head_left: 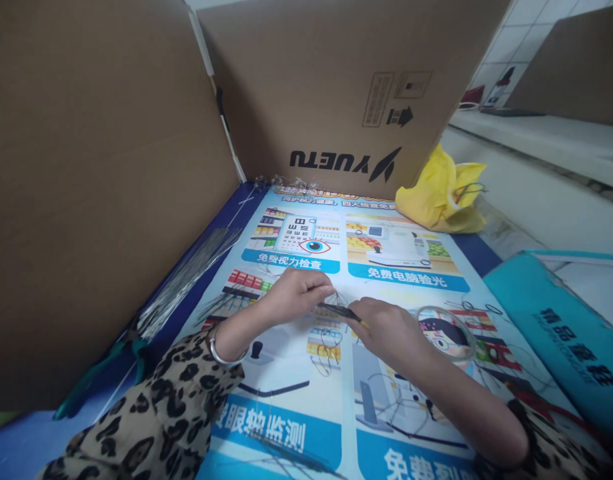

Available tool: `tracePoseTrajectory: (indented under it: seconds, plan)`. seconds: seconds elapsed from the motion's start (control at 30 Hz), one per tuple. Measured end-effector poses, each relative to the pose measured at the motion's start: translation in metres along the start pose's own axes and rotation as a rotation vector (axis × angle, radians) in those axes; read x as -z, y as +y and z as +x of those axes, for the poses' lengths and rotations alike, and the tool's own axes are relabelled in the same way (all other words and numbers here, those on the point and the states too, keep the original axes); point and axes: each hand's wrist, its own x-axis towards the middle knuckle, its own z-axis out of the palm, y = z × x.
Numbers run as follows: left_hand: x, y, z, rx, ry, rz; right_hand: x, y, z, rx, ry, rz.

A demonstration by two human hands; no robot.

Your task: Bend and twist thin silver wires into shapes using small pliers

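Over the middle of a printed poster (301,340), my left hand (299,293) is closed in a pinch on a thin wire (337,295). My right hand (386,327) grips a pair of pliers (341,310) with dark jaws and a bit of yellow at the handle. The jaws point left and meet the wire close to my left fingertips; the exact contact is too small to make out. Below the hands lie bent wire loops (329,350). Beside my right forearm rests a clear ring, like a tape roll (471,337).
Cardboard panels (306,87) wall off the left and back. Along the left lie straight wires (186,283) and green-handled pliers (99,373). A yellow bag (436,193) sits at the back right, with a turquoise box (561,333) nearer. Small wire pieces (286,183) line the back edge.
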Motion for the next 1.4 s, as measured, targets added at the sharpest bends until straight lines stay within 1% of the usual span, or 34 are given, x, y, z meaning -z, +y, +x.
tracePoseTrajectory:
  seconds: [0.2, 0.3, 0.37, 0.43, 0.53, 0.63, 0.93, 1.13, 1.23, 1.33, 1.4]
  plan:
    - [0.003, -0.002, 0.001, 0.011, 0.085, 0.069, -0.003, 0.003, 0.001, 0.037, 0.138, -0.071]
    - [0.005, -0.008, 0.002, 0.017, 0.115, 0.128, -0.006, 0.008, 0.001, 0.074, 0.191, -0.043]
    - [0.006, -0.010, 0.003, 0.025, 0.128, 0.171, -0.007, 0.011, 0.001, 0.052, 0.239, 0.011]
    - [0.007, -0.012, 0.003, 0.027, 0.124, 0.199, -0.008, 0.014, 0.002, -0.004, 0.269, 0.061]
    - [0.006, -0.011, 0.003, 0.016, 0.100, 0.216, -0.008, 0.017, 0.004, -0.065, 0.232, 0.086]
    - [0.005, -0.010, 0.003, 0.019, 0.085, 0.231, -0.009, 0.017, 0.006, -0.067, 0.187, 0.083]
    - [0.002, -0.008, 0.002, -0.003, 0.034, 0.231, -0.013, 0.016, 0.004, -0.070, 0.140, 0.030]
    - [0.001, -0.009, 0.003, -0.023, 0.020, 0.238, -0.016, 0.016, 0.004, -0.083, 0.143, -0.001]
    - [-0.001, -0.012, 0.002, -0.058, 0.073, 0.217, -0.018, 0.017, 0.005, -0.100, 0.154, -0.007]
    - [-0.004, -0.017, 0.002, -0.076, 0.176, 0.172, -0.021, 0.019, 0.006, -0.119, 0.165, -0.005]
    - [-0.007, -0.021, 0.002, -0.051, 0.253, 0.133, -0.023, 0.020, 0.006, -0.136, 0.176, -0.003]
